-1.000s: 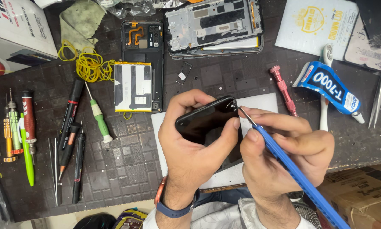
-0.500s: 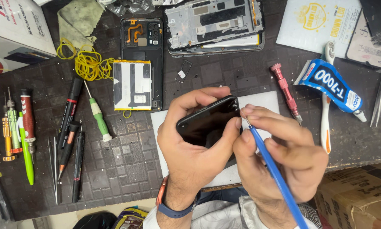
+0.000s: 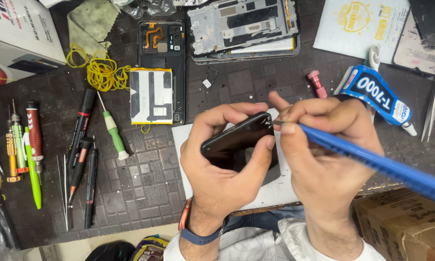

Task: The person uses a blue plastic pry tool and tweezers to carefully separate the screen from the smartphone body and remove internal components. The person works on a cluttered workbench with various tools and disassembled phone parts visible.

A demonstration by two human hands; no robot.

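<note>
Mostly hidden: black phone (image 3: pixel 236 140) in left hand (image 3: pixel 222 169) grip | right hand (image 3: pixel 324 150) pinches blue tool (image 3: pixel 372 162), tip obscured

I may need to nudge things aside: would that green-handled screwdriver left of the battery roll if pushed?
Probably: the green-handled screwdriver looks round and lies free on the mat. It seems light and stiff, and the mat's square grooves may slow it.

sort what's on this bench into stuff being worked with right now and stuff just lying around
In use: left hand, black phone, right hand, blue tool.
Lying about: yellow rubber bands, green screwdriver, glue tube, opened phone body, tweezers.
</note>
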